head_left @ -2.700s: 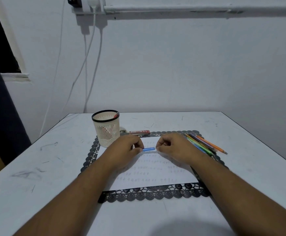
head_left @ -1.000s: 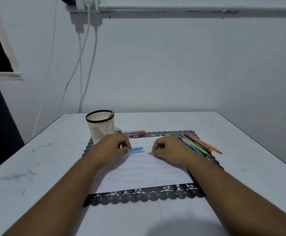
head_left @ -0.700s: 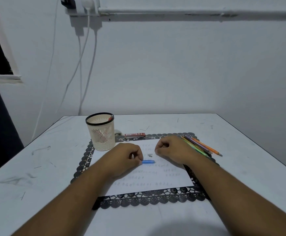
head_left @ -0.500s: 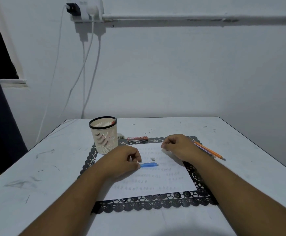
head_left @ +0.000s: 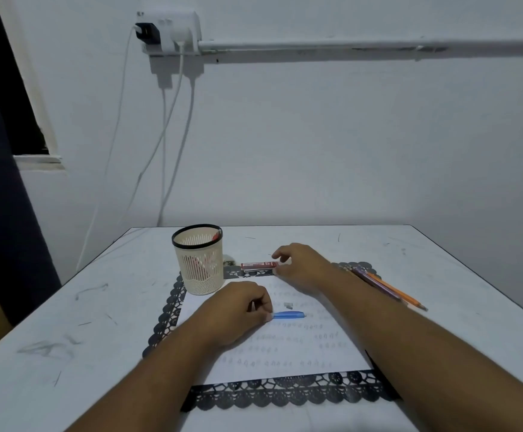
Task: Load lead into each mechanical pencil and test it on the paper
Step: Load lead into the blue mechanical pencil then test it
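Observation:
My left hand (head_left: pixel 238 310) rests on the white paper (head_left: pixel 285 347) and pinches a blue mechanical pencil (head_left: pixel 288 315), whose free end points right. A small grey cap piece (head_left: pixel 288 305) lies on the paper just above it. My right hand (head_left: pixel 300 265) is at the right end of the red lead case (head_left: pixel 257 265) on the mat's far edge, thumb and fingers spread around that end; whether they touch it I cannot tell. Rows of faint pencil marks cover the paper.
A black lace placemat (head_left: pixel 285 397) lies under the paper on the white table (head_left: pixel 67 322). A cream mesh pencil cup (head_left: pixel 198 260) stands at the mat's far left corner. Several coloured pencils (head_left: pixel 385 288) lie on the right, partly behind my right forearm.
My right hand let go of the cap piece on the paper and moved up to the red lead case. My left hand has kept the blue pencil and lowered it to the paper.

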A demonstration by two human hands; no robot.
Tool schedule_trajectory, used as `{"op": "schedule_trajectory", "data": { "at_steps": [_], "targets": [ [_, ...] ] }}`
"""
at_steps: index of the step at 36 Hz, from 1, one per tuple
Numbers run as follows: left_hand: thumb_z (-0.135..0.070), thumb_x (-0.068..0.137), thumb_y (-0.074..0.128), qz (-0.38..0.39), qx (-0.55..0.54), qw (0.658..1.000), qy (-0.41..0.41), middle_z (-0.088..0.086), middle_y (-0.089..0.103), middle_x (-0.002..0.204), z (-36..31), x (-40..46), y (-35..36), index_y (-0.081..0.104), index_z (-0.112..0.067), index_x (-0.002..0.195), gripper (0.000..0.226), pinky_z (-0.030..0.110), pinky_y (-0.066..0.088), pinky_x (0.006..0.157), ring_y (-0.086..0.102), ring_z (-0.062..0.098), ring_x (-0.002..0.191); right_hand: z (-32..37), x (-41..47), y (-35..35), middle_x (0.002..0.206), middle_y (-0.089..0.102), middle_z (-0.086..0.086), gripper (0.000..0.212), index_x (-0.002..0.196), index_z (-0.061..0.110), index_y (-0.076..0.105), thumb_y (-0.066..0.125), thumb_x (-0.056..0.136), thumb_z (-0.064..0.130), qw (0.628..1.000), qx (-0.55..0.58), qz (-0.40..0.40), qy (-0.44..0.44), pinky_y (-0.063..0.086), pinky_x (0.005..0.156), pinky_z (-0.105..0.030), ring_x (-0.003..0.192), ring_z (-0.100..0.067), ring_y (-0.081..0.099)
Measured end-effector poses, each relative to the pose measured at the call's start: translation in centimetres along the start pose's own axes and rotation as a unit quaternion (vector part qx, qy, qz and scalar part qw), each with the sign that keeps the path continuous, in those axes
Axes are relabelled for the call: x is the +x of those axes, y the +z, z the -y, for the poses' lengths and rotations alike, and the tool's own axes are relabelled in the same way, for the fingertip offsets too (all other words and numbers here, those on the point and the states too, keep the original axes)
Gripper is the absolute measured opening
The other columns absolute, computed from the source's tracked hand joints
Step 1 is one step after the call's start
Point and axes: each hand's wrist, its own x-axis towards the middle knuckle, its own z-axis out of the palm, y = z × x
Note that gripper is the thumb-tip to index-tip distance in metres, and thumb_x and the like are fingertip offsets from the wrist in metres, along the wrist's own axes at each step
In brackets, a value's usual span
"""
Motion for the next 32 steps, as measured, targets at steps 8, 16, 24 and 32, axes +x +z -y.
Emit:
{"op": "schedule_trajectory", "data": {
  "at_steps": [8,16,24,32],
  "targets": [
    [-0.034,0.086,0.078,0.007,-0.020,1.000,-0.010,-0.013,0.066,0.091,0.6,0.0,-0.7,0.073,-0.034,0.094,0.009,0.030,0.053,0.075,0.060,0.003,0.081,0.7,1.4,1.1,0.106,0.063,0.004,0.005,0.100,0.027,0.068,0.071,0.096,0.026,0.998,-0.059,-0.008,-0.020,0.052,0.082,-0.031,0.097,-0.016,0.060],
    [-0.039,0.087,0.076,-0.025,-0.029,0.999,-0.022,-0.018,0.061,0.099,0.5,-0.3,-1.3,0.069,-0.039,0.102,0.017,0.024,0.049,0.075,0.057,0.003,0.091,0.9,-0.4,0.1,0.099,0.064,0.013,0.004,0.096,0.032,0.065,0.069,0.094,0.030,0.998,0.006,-0.049,-0.032,0.040,0.063,-0.026,0.079,-0.009,0.056],
    [-0.038,0.093,0.074,-0.178,0.010,0.982,0.062,-0.019,0.052,0.128,0.8,0.2,-1.8,0.059,-0.034,0.135,0.045,0.030,0.045,0.100,0.051,0.006,0.119,2.1,-5.3,-3.1,0.093,0.071,0.016,0.007,0.105,0.034,0.075,0.070,0.099,0.033,0.989,0.124,-0.049,-0.070,0.050,0.073,-0.031,0.086,-0.011,0.063],
    [-0.039,0.094,0.073,-0.173,0.005,0.983,0.056,-0.021,0.069,0.103,-0.4,0.1,-1.1,0.072,-0.034,0.120,0.027,0.029,0.050,0.085,0.059,0.001,0.095,3.0,-8.5,-3.5,0.093,0.076,0.014,0.011,0.105,0.034,0.079,0.078,0.094,0.036,0.974,0.207,-0.062,-0.075,0.047,0.074,-0.025,0.082,-0.001,0.064]
  ]
}}
